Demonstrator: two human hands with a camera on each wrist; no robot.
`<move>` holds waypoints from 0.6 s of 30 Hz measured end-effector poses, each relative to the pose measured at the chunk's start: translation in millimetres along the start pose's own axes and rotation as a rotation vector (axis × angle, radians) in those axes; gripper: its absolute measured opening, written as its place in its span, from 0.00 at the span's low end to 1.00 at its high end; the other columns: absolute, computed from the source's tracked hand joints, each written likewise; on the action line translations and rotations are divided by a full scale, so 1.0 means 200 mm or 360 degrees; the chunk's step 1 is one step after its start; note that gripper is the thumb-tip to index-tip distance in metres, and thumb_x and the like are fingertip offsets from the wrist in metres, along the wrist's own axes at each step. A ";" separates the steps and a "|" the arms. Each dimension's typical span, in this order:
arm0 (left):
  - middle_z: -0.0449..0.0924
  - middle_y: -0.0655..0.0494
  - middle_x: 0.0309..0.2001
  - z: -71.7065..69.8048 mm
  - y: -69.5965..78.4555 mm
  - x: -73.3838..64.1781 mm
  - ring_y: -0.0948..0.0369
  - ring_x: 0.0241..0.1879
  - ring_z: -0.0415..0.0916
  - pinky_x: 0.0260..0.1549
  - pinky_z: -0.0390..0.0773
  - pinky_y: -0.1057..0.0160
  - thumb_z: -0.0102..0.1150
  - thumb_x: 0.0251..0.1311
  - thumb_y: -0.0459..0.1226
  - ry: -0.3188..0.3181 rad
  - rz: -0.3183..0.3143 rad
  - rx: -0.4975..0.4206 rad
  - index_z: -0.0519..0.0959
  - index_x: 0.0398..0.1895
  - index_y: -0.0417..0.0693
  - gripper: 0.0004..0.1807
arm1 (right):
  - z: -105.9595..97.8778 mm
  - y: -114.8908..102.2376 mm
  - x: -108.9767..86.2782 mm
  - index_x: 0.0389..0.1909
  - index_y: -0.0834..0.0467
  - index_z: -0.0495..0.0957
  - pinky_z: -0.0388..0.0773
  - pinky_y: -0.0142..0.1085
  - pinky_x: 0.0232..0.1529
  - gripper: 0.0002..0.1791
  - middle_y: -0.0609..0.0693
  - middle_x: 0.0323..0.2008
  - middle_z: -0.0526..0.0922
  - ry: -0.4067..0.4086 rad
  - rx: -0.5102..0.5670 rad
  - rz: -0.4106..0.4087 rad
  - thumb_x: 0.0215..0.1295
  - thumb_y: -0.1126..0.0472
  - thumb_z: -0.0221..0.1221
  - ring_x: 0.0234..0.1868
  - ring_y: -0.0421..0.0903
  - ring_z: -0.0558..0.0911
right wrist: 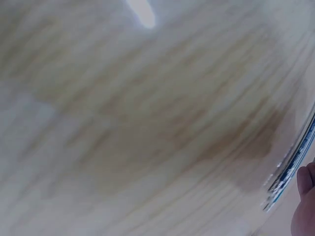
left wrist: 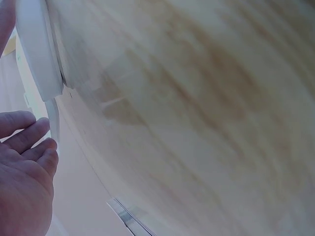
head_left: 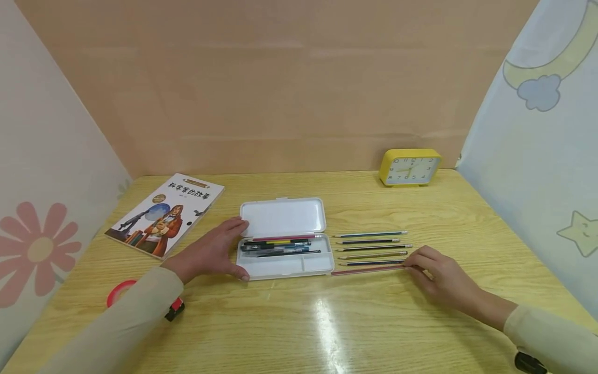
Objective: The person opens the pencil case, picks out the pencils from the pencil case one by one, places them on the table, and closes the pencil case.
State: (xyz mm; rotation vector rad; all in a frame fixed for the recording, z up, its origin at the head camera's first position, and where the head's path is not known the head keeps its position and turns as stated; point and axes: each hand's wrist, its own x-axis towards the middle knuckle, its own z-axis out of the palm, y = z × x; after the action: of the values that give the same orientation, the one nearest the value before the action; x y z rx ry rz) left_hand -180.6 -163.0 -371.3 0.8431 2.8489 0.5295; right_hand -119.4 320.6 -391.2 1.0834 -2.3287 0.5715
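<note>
A white pencil case (head_left: 275,268) lies with its lid (head_left: 282,217) folded back, holding several pens and a red pencil (head_left: 280,238). My left hand (head_left: 212,252) spans the case's left side, thumb by the front corner and fingers beside the lid; the left wrist view shows those fingers (left wrist: 29,137) loosely bent. With thumb and fingertips my right hand (head_left: 436,272) pinches the right end of a reddish pencil (head_left: 366,270), whose other end is at the case's front right corner. Behind it several pencils (head_left: 374,249) lie in a row, roughly parallel.
A book (head_left: 165,215) with an illustrated cover lies at the back left. Partly behind my left sleeve is a red ring-shaped object (head_left: 120,289), perhaps a tape roll. At the back right a yellow clock (head_left: 410,167) stands on the wooden table (head_left: 261,332).
</note>
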 end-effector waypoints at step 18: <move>0.54 0.42 0.70 0.01 -0.01 -0.01 0.45 0.69 0.49 0.62 0.58 0.45 0.68 0.28 0.69 0.0021 0.0003 -0.0021 0.58 0.70 0.38 0.67 | -0.03 0.06 -0.11 0.31 0.54 0.81 0.72 0.23 0.31 0.20 0.42 0.34 0.77 -0.0029 -0.0086 0.0060 0.73 0.47 0.47 0.32 0.35 0.75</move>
State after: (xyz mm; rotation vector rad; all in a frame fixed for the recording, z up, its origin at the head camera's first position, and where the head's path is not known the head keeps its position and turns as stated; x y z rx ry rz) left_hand -179.9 -164.5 -373.2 0.8428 2.8533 0.5557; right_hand -114.9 342.9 -401.2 1.0260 -2.3705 0.5114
